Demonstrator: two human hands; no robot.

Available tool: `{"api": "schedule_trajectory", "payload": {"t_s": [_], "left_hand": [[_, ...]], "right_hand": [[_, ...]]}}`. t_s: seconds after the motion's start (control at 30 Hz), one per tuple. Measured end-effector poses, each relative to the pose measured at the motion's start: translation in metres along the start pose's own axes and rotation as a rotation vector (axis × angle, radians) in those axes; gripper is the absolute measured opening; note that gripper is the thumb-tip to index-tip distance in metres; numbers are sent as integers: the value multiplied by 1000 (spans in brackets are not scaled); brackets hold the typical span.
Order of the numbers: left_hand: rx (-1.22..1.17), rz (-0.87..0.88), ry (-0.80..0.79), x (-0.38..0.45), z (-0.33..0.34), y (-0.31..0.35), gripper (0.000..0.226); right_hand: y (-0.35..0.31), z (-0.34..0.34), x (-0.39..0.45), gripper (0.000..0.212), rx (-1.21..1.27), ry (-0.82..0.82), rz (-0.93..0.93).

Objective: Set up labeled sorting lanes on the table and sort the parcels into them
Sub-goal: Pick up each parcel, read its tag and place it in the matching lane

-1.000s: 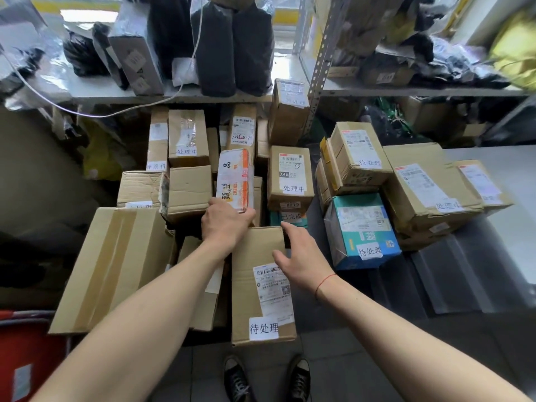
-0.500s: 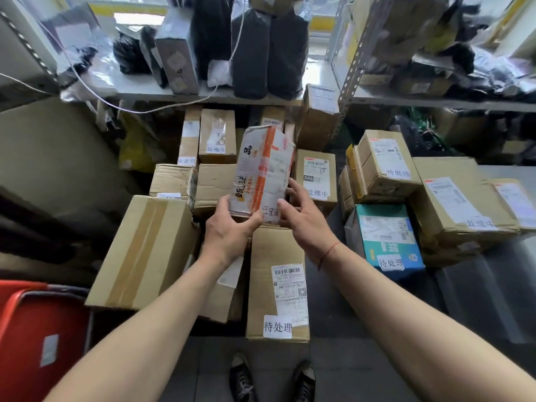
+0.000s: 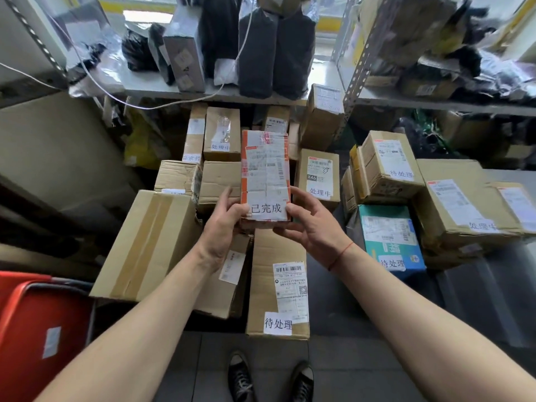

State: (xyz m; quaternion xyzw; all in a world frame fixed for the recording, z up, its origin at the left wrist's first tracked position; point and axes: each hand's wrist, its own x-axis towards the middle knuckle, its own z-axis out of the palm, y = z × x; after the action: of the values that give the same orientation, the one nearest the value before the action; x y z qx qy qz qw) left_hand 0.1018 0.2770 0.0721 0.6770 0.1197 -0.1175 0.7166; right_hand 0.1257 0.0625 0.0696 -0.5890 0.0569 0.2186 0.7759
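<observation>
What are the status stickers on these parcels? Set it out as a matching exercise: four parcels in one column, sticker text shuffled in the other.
Parcels:
1. Orange-and-white taped parcel held up by left hand and right hand
2. Teal printed box at right
3. Small brown carton marked X46
4. Narrow brown carton at the back left, beside a wider carton

Stickers:
A. 处理中
B. Text too blurred to read
C. 已完成
D. 待处理

Pairs: 1-C, 2-D, 3-A, 4-B
</observation>
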Motion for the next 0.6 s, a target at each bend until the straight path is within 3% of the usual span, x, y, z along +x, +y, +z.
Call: {"api": "schedule_trajectory", "payload": {"t_s": [0.07, 0.17, 0.6], "left_hand": [[77, 55, 25, 0, -2, 8, 72], [106, 106, -1, -2, 1, 17, 43], [70, 52, -78, -36, 84, 37, 39]], "right_hand": [[-1, -1, -6, 49, -4, 7, -4], [-4, -4, -18, 48, -57, 6, -3], [-31, -56, -92, 45, -161, 60, -35]]}}
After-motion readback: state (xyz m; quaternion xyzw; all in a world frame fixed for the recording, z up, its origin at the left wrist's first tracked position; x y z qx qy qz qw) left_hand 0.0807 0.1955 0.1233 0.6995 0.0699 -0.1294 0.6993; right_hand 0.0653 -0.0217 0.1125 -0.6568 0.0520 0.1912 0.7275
